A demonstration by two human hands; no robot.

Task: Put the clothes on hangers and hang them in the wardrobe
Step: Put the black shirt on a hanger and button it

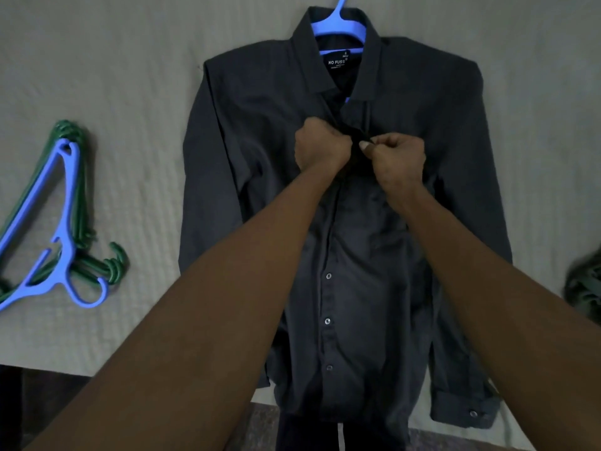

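Note:
A dark long-sleeved shirt (257, 131) lies flat, front up, on a pale bed cover (113, 76). A blue hanger (341, 26) sits inside its collar, hook pointing away from me. My left hand (320, 148) and my right hand (395, 161) are both curled at the upper chest, pinching the shirt's front placket between them, just below the collar. Three lower buttons (327, 320) show along the placket.
A spare blue hanger (63, 222) lies on several green hangers (83, 203) at the left of the bed. A dark green garment (583, 288) pokes in at the right edge. The bed's near edge runs along the bottom, with dark floor below.

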